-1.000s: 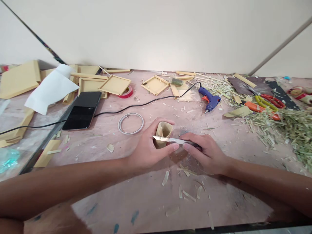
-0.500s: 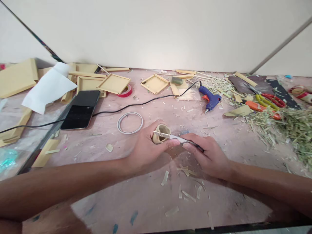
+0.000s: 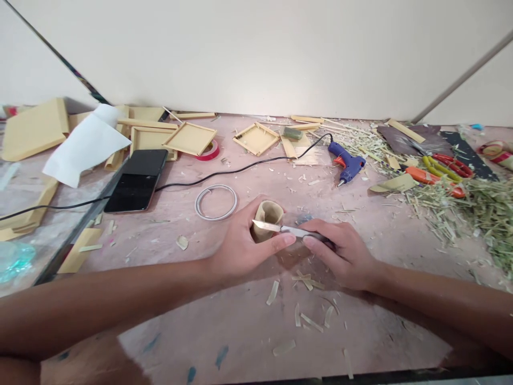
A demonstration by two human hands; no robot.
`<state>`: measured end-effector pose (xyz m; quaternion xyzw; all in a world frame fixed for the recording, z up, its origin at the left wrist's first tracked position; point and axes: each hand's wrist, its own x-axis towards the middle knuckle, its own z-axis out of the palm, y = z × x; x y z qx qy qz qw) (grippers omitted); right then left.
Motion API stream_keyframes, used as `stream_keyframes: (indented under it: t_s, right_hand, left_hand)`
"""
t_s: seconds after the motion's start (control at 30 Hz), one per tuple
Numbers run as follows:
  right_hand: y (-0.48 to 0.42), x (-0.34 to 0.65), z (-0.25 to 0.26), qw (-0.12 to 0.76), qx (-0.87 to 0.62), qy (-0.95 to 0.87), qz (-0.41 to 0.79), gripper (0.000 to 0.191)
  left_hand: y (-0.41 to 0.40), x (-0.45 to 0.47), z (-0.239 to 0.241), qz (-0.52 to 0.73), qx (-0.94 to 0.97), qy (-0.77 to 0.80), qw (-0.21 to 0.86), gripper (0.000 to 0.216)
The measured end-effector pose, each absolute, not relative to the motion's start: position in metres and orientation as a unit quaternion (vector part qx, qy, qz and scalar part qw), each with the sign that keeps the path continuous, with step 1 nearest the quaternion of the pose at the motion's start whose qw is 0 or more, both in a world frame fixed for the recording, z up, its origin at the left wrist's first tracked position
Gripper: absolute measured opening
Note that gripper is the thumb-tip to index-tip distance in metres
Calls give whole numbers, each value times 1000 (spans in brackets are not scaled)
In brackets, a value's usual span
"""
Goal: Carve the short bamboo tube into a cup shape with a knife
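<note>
A short, hollow tan tube (image 3: pixel 271 209), apparently bamboo, is gripped by my left hand (image 3: pixel 244 240), its open end facing up. My left thumb stretches along the near side toward the knife. In my right hand (image 3: pixel 344 251) is a utility knife (image 3: pixel 294 231) with its blade pointing left. The blade lies across the near side of the tube's rim; whether it cuts in, I cannot tell. Pale shavings (image 3: pixel 306 279) lie scattered on the table (image 3: pixel 192 326) below my hands.
A tape roll (image 3: pixel 216 202) lies just beyond my left hand. Further back are a phone (image 3: pixel 136 181), a blue glue gun (image 3: pixel 348 163) with its black cord, and small wooden frames (image 3: pixel 256 139). Red-handled pliers (image 3: pixel 452 164) and heaped shavings (image 3: pixel 489 214) occupy the right side.
The knife blade has shifted from over the tube's opening to the near side of its rim, and its flat face shows more. The tube has tilted slightly.
</note>
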<state>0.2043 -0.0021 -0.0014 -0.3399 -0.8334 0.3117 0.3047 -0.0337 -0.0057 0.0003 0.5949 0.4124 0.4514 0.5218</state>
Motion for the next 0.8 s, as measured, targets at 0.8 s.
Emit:
stream_keyframes:
  t_s: [0.8]
  right_hand:
    - [0,202,-3,363,-411,-771,324,21]
  left_hand:
    - [-5,-30,-1,465,570,445,511,41]
